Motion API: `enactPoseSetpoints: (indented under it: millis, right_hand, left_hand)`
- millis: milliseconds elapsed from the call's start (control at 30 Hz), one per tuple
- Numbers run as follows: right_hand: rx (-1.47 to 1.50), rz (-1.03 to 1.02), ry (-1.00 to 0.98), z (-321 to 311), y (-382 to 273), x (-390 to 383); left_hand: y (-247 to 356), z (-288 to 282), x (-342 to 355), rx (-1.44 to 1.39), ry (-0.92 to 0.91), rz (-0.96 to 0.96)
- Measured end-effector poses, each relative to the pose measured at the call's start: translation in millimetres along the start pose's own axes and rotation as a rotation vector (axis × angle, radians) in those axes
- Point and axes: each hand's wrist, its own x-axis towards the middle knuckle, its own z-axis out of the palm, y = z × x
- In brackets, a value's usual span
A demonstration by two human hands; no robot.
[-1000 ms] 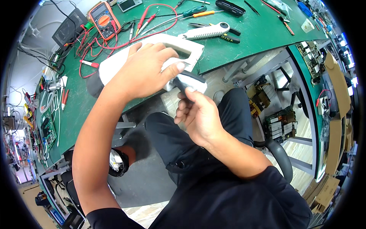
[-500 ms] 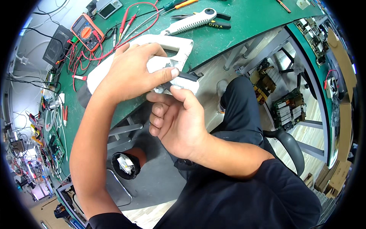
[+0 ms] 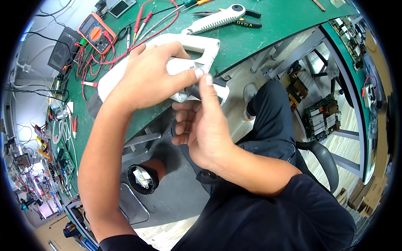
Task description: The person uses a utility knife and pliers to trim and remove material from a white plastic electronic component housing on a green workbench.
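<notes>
A white plastic appliance (image 3: pixel 113 81) with a loop handle and a dark grey end lies along the table's near edge. My left hand (image 3: pixel 148 77) is wrapped over it, holding it from above, the thumb near its front end. At that end sit a black part (image 3: pixel 193 90) and a white tip that reaches past the table edge. My right hand (image 3: pixel 205 129) is just below, palm toward the left. Its thumb is stretched up against the black part, close to the left thumb, while the other fingers bend loosely, apart from the thumb. The contact between thumb and part is partly hidden.
Behind the appliance lie a white-handled tool (image 3: pixel 215 20), black pliers (image 3: pixel 247 24) and an orange multimeter (image 3: pixel 97 33) with red leads. Cables and circuit boards crowd the left side. A black bin (image 3: pixel 142 184) stands below, and my leg (image 3: pixel 270 113) is under the table edge.
My right thumb has moved up from below the black part to beside my left thumb, and the right fingers have loosened. The whole view has shifted slightly.
</notes>
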Motion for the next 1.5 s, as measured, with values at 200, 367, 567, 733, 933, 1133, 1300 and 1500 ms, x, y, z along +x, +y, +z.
enactPoseSetpoints:
  millis: [200, 367, 567, 733, 933, 1133, 1300, 1500]
  right_hand:
    - [0.094, 0.072, 0.012, 6.2, -5.4, -1.7]
    - [0.03, -0.038, 0.026, 2.0, 1.9, 0.5]
    - [0.101, -0.115, -0.053, -1.8, 13.3, 2.6]
    - [0.051, -0.205, -0.066, -3.6, 19.6, 1.4]
    - [0.058, -0.277, -0.041, -0.3, 17.4, 7.0]
    - [-0.177, -0.52, -0.113, -12.1, 21.6, 20.4]
    - [-0.212, -0.638, -0.22, -30.1, 23.4, 38.0]
    - [-0.4, -0.839, -0.325, -51.9, 20.8, 56.5]
  left_hand:
    - [0.5, 1.5, -1.0, -0.064, 0.001, -0.079]
    - [-5.1, 3.4, -2.2, -0.011, -0.001, 0.0]
    - [-0.1, 1.6, -4.8, 0.037, 0.009, 0.007]
    - [0.9, 1.7, -5.5, 0.046, 0.0, -0.001]
    - [-1.6, 7.0, -7.2, 0.05, 0.063, 0.142]
    - [-5.7, 12.7, 7.2, -0.051, 0.103, 0.233]
    - [-0.4, 9.5, 12.8, -0.007, 0.055, 0.153]
    - [-2.5, 11.1, 16.6, -0.027, 0.06, 0.137]
